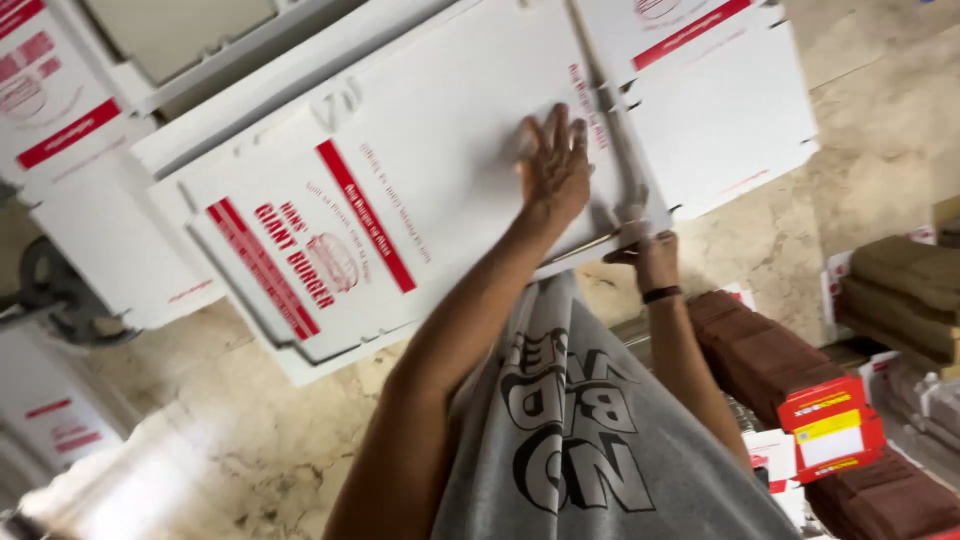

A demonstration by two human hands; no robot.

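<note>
Grey printed shirt point(590, 450) fills the bottom of the view, nearest the lens, w/ both forearms reaching up and away from it. Left hand point(553, 165) lies flat on the top sheet of a stack of flat, unfolded white cardboard boxes w/ red print point(400, 200) – fingers point(560, 125) spread apart, palm pressing down, nothing gripped. Right hand point(652, 258) is at the stack's near edge, by its right corner; fingers seem curled under or around the edge, but whether they're clamped on it can't be told – mostly hidden.

Stack sits on a pale marbled stone floor point(860, 150), w/ more flat boxes point(720, 90) just beside it toward the far side and left. Brown blocks w/ red-and-yellow labels point(790, 370) lie at the right edge.

Judging by looks: sheets are light, thin, fairly stiff but will flex and crease if lifted by one corner – smooth faces likely slide on each other. Best hold is at opposite edges, thumb over, fingers under, away from the die-cut tabs
</note>
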